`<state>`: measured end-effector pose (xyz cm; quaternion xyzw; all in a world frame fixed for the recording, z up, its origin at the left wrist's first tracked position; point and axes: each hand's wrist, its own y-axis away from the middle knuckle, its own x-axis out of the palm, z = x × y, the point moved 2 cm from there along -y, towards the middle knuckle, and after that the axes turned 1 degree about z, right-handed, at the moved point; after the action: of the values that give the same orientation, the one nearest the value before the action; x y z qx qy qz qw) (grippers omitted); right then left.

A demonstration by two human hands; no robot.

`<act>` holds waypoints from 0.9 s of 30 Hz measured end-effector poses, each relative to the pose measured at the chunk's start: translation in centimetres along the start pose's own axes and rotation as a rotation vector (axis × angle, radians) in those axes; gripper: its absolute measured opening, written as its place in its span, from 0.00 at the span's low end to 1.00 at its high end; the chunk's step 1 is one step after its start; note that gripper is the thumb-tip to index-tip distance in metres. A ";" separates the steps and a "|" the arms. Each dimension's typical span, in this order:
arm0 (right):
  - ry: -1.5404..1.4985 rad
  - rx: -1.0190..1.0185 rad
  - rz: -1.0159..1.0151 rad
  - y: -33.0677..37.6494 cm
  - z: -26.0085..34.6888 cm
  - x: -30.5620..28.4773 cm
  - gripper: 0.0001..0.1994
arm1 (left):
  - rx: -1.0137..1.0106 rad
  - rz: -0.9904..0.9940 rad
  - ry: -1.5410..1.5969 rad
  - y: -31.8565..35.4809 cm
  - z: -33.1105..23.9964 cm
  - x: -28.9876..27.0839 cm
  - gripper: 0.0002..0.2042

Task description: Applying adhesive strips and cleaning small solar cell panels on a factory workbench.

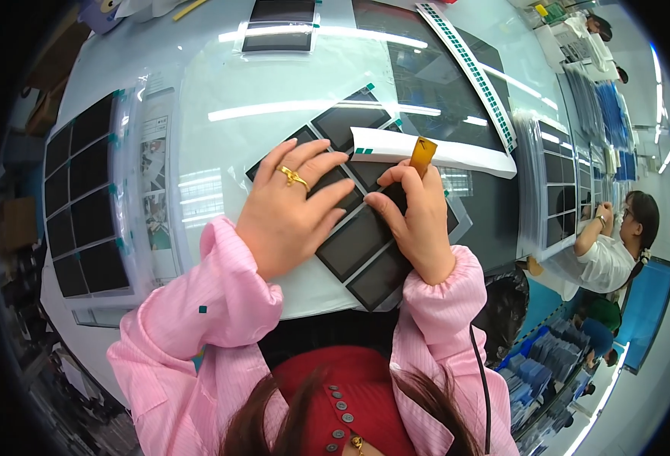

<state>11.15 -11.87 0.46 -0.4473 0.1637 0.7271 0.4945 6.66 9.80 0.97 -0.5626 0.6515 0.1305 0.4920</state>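
Watching from beside the table (221, 80), I log a dark panelled sheet (354, 243) lying aslant on it before the pink-sleeved person (198, 308), green tabs (369, 89) near its far corner. Left hand (281, 216): fingers spread, palm down over the sheet's left part, a gold ring (294, 178) on one finger; grasping nothing that I can see. Right hand (418, 216): clasping an amber strip (424, 154) whose end stands up past the knuckles; thumb and forefinger tips slightly apart, over the sheet's middle. Whether those tips touch the sheet, I cannot tell. Just beyond the right hand, a white paper strip (464, 154) extends over part of the sheet. Farther off, a long label strip (468, 76) carries rows of green tabs. Surroundings: a left stack of panelled sheets (84, 205), and a clear-sleeved stack (555, 182) at right; a smaller panelled piece (278, 38) near the table's far side. Beyond the clear-sleeved stack, a white-topped co-worker (605, 264) has a hand (603, 211) near it
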 end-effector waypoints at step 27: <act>-0.301 0.017 0.043 2.3 2.8 -1.9 0.04 | -0.322 -0.068 0.079 0.3 1.6 -1.5 0.08</act>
<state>8.01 -12.14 3.06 -0.3255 0.1036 0.7949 0.5015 7.05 11.96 1.29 -0.6608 0.6213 0.1944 0.3737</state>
